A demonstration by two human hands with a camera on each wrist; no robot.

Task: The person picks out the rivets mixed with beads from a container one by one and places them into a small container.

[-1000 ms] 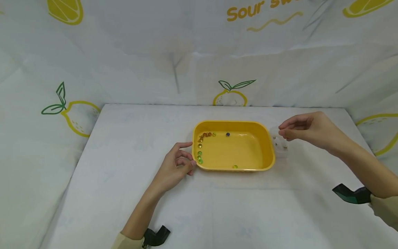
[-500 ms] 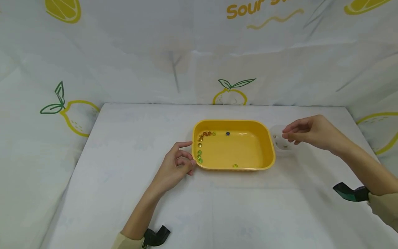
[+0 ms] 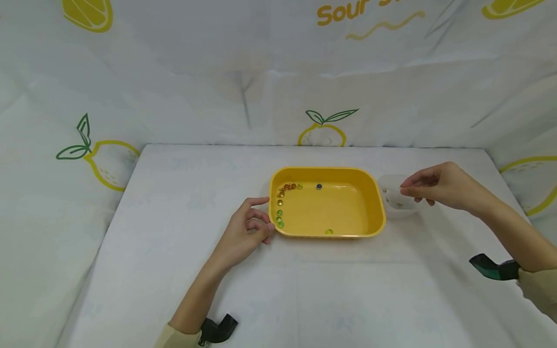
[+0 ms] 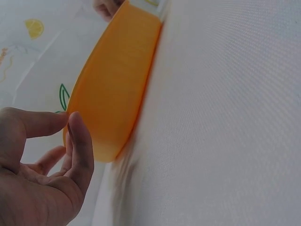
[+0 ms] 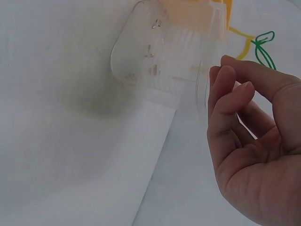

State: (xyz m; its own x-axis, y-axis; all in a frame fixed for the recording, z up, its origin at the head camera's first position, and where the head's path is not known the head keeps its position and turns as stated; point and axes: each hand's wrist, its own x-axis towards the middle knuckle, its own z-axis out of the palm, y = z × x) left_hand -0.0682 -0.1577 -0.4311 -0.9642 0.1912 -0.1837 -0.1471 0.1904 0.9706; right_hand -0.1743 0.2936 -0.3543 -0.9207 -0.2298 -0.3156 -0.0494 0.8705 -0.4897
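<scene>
My left hand [image 3: 247, 231] rests against the left end of a yellow tray [image 3: 344, 237], index finger out straight to the rim, thumb at the near corner. Amber beads [image 3: 286, 187], green beads [image 3: 279, 213] and similar small ones line the tray's left and back walls. A blue bead [image 3: 319, 186] lies near the back, a yellow-green bead [image 3: 329, 232] near the front. My right hand [image 3: 444, 187] has thumb and index finger pinched on a tiny glinting piece, mostly hidden by the fingertips. It hovers over a clear plastic box [image 5: 136, 61] with several small pieces in it.
The clear box stands right beside the tray's right end. Under everything is a white-covered table [image 3: 183, 193]. Behind it hangs a white cloth [image 3: 187, 87] with lemon prints. Black wrist mounts [image 3: 219, 329] sit at both cuffs.
My right hand has moved a little right and slightly down, away from the tray, uncovering more of the clear box. The left hand and the tray stay put.
</scene>
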